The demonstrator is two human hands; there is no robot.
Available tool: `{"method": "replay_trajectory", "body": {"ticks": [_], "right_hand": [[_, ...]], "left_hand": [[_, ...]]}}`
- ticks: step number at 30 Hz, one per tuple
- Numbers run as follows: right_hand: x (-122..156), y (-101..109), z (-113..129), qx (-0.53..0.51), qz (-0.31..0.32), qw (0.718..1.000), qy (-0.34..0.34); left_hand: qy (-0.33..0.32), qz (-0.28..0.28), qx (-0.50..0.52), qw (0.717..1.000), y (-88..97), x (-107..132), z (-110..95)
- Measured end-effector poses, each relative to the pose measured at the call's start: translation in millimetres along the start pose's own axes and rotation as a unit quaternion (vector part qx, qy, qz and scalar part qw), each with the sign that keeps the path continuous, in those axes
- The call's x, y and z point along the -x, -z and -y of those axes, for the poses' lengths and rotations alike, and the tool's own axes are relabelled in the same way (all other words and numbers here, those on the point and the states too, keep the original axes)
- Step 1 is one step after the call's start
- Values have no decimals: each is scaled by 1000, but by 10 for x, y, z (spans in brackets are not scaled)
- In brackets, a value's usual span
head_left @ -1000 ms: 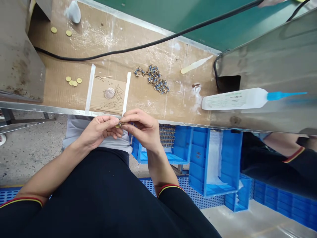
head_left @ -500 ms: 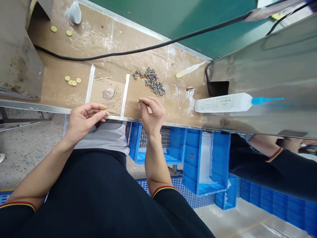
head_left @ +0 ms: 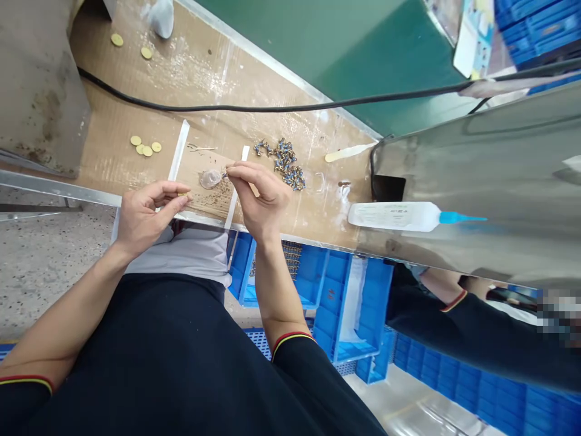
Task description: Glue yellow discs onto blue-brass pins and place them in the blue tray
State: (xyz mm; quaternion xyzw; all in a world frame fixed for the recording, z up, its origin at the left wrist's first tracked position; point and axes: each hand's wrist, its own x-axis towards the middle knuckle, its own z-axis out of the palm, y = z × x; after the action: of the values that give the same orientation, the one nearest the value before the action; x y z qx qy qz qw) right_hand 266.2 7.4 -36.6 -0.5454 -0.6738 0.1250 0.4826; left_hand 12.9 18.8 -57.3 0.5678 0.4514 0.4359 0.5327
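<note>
My left hand (head_left: 152,212) is at the table's front edge, thumb and fingers pinched on a small yellow disc (head_left: 182,194), of which only an edge shows. My right hand (head_left: 259,197) is closed in a pinch on a tiny dark-bluish metal part (head_left: 224,175). Its fingertips are right beside a clear, shiny round blob (head_left: 210,178) on the cardboard between two white tape strips; whether the part touches the blob I cannot tell. Behind the right hand lies a pile of small blue-and-brass metal parts (head_left: 285,158). Several loose yellow discs (head_left: 147,151) lie farther left.
A white squeeze bottle with a blue nozzle (head_left: 394,216) lies at the right. A black cable (head_left: 236,109) crosses the table. A pale stick (head_left: 347,152) lies near the metal housing (head_left: 476,163). Blue crates (head_left: 313,278) stand below the front edge.
My right hand has moved left and away from me, bringing the tiny part beside the clear blob. My left hand keeps its pinch on the disc. The head view has shifted and turned somewhat.
</note>
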Motion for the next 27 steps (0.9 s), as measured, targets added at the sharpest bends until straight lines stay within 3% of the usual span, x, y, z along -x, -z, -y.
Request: {"method": "replay_trajectory", "body": {"ticks": [12, 27], "right_hand": [[-33, -37, -49, 31, 29, 999, 22], [-91, 3, 43, 56, 70, 995, -33]], "left_hand": [[-1, 14, -8, 1000, 35, -6, -1], [18, 19, -47, 999, 58, 5, -20]]}}
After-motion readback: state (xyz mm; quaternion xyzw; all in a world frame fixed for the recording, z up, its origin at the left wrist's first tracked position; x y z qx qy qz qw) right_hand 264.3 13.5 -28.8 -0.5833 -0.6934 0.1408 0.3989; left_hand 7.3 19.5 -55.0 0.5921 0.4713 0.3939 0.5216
